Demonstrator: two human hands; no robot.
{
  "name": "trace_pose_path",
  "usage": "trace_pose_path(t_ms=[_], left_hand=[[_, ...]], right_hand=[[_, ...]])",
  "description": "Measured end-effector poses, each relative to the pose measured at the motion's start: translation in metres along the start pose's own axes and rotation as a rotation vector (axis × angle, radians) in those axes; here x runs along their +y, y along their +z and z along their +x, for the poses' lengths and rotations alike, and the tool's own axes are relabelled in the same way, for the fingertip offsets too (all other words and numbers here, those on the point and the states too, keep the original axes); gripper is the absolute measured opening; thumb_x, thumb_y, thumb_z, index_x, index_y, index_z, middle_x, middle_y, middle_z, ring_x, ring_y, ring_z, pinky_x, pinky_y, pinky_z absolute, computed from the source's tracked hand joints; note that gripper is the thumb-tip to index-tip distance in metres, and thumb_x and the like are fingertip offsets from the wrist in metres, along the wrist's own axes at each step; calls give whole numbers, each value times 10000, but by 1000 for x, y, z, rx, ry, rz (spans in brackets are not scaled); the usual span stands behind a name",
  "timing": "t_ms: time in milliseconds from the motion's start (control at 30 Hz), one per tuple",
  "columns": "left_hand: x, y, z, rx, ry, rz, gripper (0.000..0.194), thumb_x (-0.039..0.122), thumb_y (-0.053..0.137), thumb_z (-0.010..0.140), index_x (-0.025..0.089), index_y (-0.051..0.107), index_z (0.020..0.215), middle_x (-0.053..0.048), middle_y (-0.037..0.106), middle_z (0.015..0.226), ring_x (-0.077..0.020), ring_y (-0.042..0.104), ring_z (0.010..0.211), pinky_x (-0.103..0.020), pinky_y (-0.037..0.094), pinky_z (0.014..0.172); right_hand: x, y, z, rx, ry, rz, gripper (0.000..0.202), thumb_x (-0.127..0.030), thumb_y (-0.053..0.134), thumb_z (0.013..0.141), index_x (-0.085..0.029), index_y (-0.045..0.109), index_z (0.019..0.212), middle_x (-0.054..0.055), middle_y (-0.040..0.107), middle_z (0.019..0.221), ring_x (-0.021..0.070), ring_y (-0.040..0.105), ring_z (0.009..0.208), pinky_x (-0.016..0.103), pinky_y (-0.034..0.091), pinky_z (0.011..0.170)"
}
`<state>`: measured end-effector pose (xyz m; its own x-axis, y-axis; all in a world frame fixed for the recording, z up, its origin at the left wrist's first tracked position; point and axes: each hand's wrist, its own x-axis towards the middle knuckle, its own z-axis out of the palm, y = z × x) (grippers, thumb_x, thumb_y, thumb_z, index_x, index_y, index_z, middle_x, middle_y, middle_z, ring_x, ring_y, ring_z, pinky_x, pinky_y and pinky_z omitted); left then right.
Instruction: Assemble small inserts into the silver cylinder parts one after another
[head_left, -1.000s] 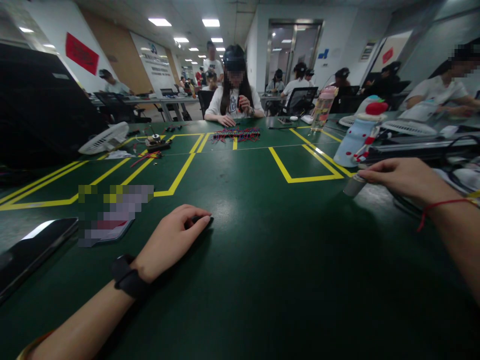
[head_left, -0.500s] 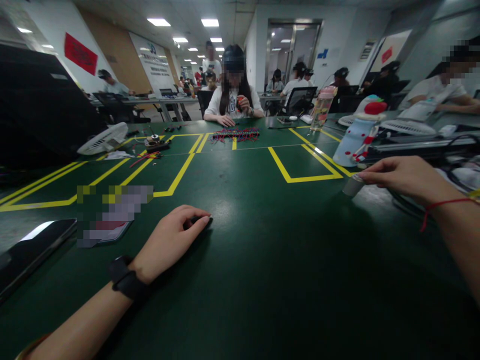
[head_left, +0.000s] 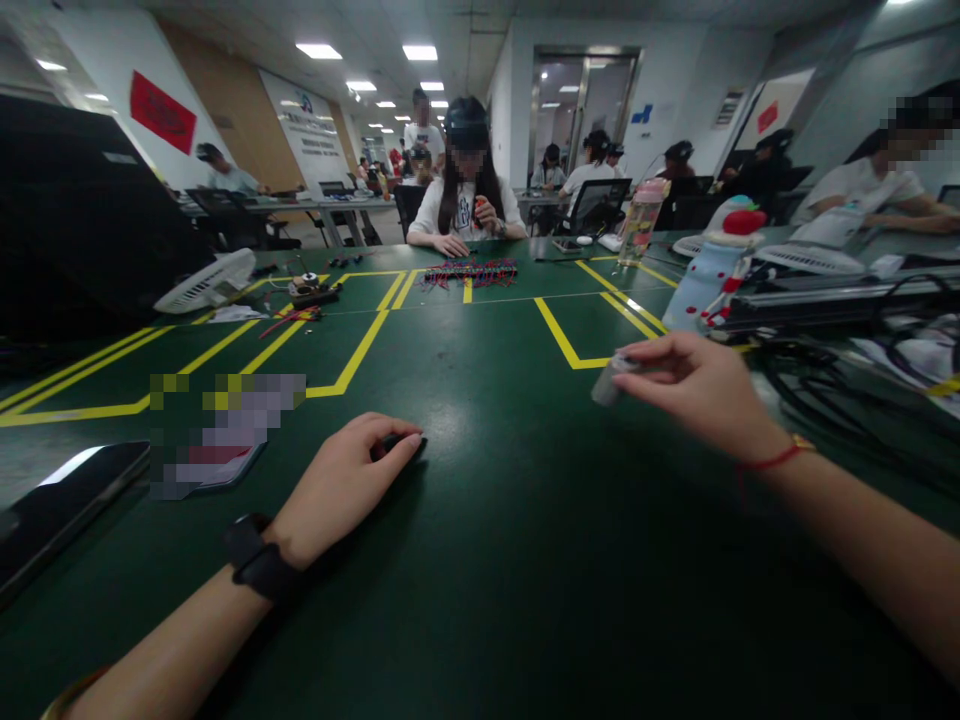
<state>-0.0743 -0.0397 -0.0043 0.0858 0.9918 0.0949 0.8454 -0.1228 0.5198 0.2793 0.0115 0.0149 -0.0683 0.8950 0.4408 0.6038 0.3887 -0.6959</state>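
Observation:
My right hand [head_left: 701, 392] pinches a small silver-grey cylinder [head_left: 606, 386] by its upper end between thumb and fingers. The cylinder is tilted and slightly blurred, over the green tabletop [head_left: 517, 540]; I cannot tell whether it touches the surface. My left hand [head_left: 346, 478] rests on the table at centre left, its fingers curled in toward the thumb. Something small and black [head_left: 424, 441] shows at those fingertips, mostly hidden, and its kind cannot be made out.
Yellow tape [head_left: 555, 335] marks the table. To the left are a phone [head_left: 82, 500], a blurred-out flat item [head_left: 225, 455] and a white fan [head_left: 214, 282]. A blue bottle [head_left: 694, 290] and black cables [head_left: 814, 385] lie right. Opposite, a person [head_left: 466, 190] sits behind bundled wires [head_left: 471, 272].
My right hand has carried the silver-grey cylinder leftward from beside the blue bottle, toward the middle of the table. My left hand stays in place.

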Motion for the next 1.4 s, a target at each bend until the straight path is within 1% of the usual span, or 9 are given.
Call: trace_pose_path(t_ms=[67,133,267,467,633,833,1000,1200,1400], left_hand=[[0,1,0,5,1,2,336,507,481,847,275,665,1005,-15,630,1059,-212,582,955,-337,451,811],[-1,2,0,12,9,3,324,503,485,848,280,664,1001,-13,630,1053,-213,580,953,-340,447,815],[5,5,-2,50,62,-27,287,470,489,863,281,667,986,-11,625,1030,-204,575,942,-340,439,824],[52,11,-6,55,282,-184,245,368,492,893,282,657,1053,-13,603,1034,-162,568,929,-301,447,825],[82,19,-2,8,350,-250,198,324,541,869,265,696,976,-17,624,947,-161,575,897,-302,454,804],[85,21,4,32,314,-291,200,359,547,855,242,707,884,-27,644,953,-172,590,875,-310,466,786],[75,16,3,126,257,-313,217,390,539,857,240,693,889,-19,648,936,-169,585,837,-310,461,746],[57,35,-1,-37,254,-136,186,385,555,845,270,701,861,-10,651,926,-196,577,900,-352,425,825],[64,47,-1,-42,255,-26,193,405,546,843,305,711,856,-10,660,929,-227,566,925,-377,416,799]], right_hand=[[-23,30,-18,-128,-94,179,320,-337,670,725,-171,604,990,77,633,1084,146,633,901,290,538,779],[-40,53,-33,-234,-203,231,254,-291,651,747,-189,604,975,52,622,1108,135,615,969,278,534,827],[-52,73,-50,-308,-323,224,226,-230,617,767,-208,587,990,26,614,1112,120,585,1028,288,486,927],[-43,77,-51,-378,-139,339,553,-239,684,708,-217,410,1188,48,593,1125,125,602,989,273,523,860],[-41,80,-51,-401,-99,375,570,-258,679,723,-214,377,1205,50,608,1087,118,617,925,279,531,838],[-44,79,-50,-418,-138,331,585,-255,654,742,-215,398,1266,55,603,1114,126,609,948,302,525,852],[-41,74,-47,-356,-204,192,506,-263,626,758,-220,485,1242,57,590,1121,138,594,940,315,524,828],[-35,66,-45,-305,-184,114,413,-280,626,754,-214,555,1155,48,594,1089,132,591,902,294,521,803],[-40,73,-51,-335,-191,135,428,-300,622,763,-216,548,1176,46,607,1098,133,599,931,299,511,841]])
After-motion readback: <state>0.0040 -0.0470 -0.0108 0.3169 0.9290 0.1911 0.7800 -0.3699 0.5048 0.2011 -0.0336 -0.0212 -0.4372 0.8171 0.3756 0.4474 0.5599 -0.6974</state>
